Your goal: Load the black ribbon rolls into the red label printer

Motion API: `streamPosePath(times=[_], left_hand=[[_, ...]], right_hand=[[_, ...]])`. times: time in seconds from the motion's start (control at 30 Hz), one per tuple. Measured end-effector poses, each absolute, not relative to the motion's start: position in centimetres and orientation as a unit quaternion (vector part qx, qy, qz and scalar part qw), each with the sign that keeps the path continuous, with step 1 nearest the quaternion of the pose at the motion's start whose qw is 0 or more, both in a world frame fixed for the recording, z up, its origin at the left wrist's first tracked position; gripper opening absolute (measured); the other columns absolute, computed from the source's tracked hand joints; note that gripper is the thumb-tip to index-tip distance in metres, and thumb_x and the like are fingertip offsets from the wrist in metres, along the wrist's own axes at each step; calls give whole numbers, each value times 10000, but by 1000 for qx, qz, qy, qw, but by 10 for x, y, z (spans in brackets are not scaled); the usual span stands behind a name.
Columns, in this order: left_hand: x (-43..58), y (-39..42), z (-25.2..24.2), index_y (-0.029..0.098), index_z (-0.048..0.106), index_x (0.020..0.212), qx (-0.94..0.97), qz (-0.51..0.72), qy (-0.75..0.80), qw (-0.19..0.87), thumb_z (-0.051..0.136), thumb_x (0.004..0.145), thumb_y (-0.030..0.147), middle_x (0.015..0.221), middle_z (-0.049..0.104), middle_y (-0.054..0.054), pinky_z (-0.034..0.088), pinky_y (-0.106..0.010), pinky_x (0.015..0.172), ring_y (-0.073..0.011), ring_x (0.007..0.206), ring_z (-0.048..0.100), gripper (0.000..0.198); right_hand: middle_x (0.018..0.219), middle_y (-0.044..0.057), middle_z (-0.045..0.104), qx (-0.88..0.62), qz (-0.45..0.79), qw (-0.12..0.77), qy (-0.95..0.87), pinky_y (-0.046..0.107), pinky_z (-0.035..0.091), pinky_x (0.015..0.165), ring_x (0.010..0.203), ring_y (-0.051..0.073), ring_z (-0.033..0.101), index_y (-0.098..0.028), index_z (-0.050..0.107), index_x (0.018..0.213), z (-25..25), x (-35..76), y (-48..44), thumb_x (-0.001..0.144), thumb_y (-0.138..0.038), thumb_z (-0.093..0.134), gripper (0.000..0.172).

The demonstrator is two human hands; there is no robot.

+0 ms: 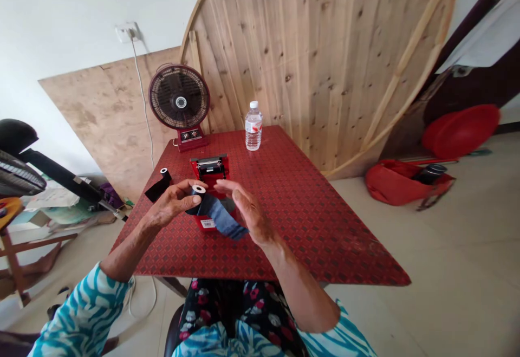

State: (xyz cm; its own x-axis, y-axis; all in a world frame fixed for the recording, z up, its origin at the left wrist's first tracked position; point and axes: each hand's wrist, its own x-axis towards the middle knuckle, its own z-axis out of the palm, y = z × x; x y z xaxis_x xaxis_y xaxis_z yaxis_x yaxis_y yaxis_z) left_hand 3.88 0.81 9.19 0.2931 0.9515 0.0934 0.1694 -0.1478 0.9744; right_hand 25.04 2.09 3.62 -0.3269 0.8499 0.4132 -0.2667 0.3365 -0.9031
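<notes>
My left hand (177,202) is closed around a roll of dark ribbon (197,190) with a white core, thumb and fingers on its sides. A loose bluish-black strip (224,217) hangs from the roll down to the right. Beside the strip, my right hand (251,213) has its fingers stretched out, with the strip's end close to the palm. Behind and below both hands stands a small red device (208,222) with a barcode label. Its lid (210,166) is raised, showing a black and silver mechanism; the hands partly hide its body.
A second dark roll (164,173) lies at the left of the red patterned table (309,227). At the back stand a dark red fan (179,99) and a water bottle (253,128). Wood panels lean on the wall. A red bag (390,183) sits on the floor at right.
</notes>
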Motion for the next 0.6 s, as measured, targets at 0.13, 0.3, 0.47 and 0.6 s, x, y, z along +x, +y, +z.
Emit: streamPosePath(times=[0.13, 0.3, 0.47, 0.6], left_hand=[[46, 3, 96, 167, 681, 1109, 653, 398, 429, 481, 750, 758, 428, 988, 687, -70, 452, -261, 734, -176, 836, 592, 442], [38, -2, 91, 178, 640, 1236, 637, 373, 408, 537, 682, 827, 391, 1119, 680, -98, 452, -294, 826, -211, 961, 603, 463], [31, -9, 92, 186, 620, 1268, 629, 364, 407, 553, 677, 824, 308, 1146, 680, -93, 448, -290, 826, -199, 956, 604, 465], [39, -12, 93, 159, 644, 1218, 650, 337, 423, 534, 721, 783, 282, 1101, 694, -90, 472, -301, 819, -205, 949, 619, 458]], right_hand=[[1160, 38, 685, -287, 457, 462, -704, 403, 485, 962, 1081, 220, 633, -282, 599, 1214, 57, 255, 2, 829, -328, 625, 389], [895, 3, 688, -266, 510, 466, -672, 265, 515, 655, 722, 129, 628, -262, 538, 1265, 44, 249, 0, 831, -177, 540, 441], [833, -17, 658, -259, 518, 481, -659, 253, 514, 620, 666, 117, 598, -285, 502, 1299, 39, 245, -8, 841, -182, 542, 471], [965, 4, 681, -244, 449, 494, -704, 354, 514, 914, 915, 156, 646, -299, 468, 1352, 37, 233, -15, 864, -164, 512, 508]])
